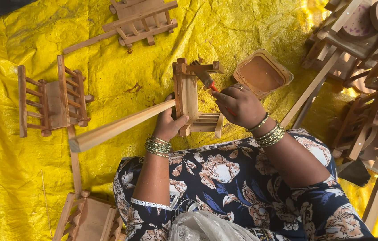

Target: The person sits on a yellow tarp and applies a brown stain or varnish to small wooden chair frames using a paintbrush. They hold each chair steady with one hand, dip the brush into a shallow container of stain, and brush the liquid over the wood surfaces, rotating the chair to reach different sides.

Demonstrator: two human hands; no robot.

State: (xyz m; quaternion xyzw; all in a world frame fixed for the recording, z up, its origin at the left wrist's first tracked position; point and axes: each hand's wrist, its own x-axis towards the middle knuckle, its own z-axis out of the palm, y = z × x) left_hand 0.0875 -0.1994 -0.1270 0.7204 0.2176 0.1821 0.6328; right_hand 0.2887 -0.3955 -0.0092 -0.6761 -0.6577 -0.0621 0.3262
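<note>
Brush [206, 79] handle hidden inside right hand [238, 105] grip.

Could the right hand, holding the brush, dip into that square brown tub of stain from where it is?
Probably yes. The right hand with the red-handled brush sits just beside the square brown tub, which lies open on the yellow sheet with nothing between them.

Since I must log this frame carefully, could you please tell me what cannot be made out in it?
- Head view: brush handle, hidden inside the right hand.
- Left hand fingers, behind the wooden toy cart.
- Tub contents: only a brown surface shows.
- Cart pile, cut off by the right edge.
</note>
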